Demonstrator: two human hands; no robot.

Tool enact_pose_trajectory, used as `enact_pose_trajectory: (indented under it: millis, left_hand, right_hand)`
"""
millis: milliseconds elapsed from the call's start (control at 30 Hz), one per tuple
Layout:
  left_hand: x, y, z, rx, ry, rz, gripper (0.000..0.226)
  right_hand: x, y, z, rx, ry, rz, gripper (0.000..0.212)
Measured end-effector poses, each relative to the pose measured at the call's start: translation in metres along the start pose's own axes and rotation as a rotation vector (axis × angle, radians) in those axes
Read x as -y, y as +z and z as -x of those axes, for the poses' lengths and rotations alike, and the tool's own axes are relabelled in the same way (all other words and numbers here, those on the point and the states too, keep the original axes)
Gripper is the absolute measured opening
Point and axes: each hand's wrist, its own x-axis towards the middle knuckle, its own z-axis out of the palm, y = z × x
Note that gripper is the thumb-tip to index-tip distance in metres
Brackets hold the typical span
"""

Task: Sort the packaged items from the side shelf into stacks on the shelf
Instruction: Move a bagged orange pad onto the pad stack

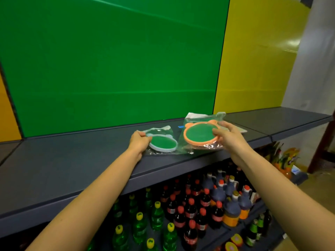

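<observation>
Orange-rimmed packet (pixel 200 134), white-rimmed packet (pixel 162 143), grey shelf (pixel 72 160), green back panel (pixel 108 60), yellow panel (pixel 253 60)

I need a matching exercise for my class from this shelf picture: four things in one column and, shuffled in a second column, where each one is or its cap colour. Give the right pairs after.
Column A
1. white-rimmed round disc in a clear plastic bag
2. orange-rimmed round disc with ears in a clear plastic bag
3. green plastic bottles
4. dark cola bottles

Column B
a. gripped by the right hand
b. below the dark grey shelf, yellow caps
c. gripped by the left hand
d. below the shelf, red caps

Pairs: 1-c, 2-a, 3-b, 4-d
</observation>
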Motion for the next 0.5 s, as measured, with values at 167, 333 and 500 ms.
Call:
enact_pose_trajectory:
  millis: [167,333,500]
  left_hand:
    - [0.003,0.014,-0.006,0.064,0.096,-0.345,0.045]
    - [0.002,0.014,-0.007,0.161,0.004,-0.198,0.045]
    - [0.001,-0.01,-0.005,-0.106,0.225,-0.527,0.033]
  right_hand:
    - [0.0,0.025,-0.043,0.14,0.036,0.0,0.042]
    - [-0.009,0.054,-0.067,0.315,0.096,-0.103,0.041]
    - [-0.019,0.083,-0.074,0.417,0.087,-0.008,0.044]
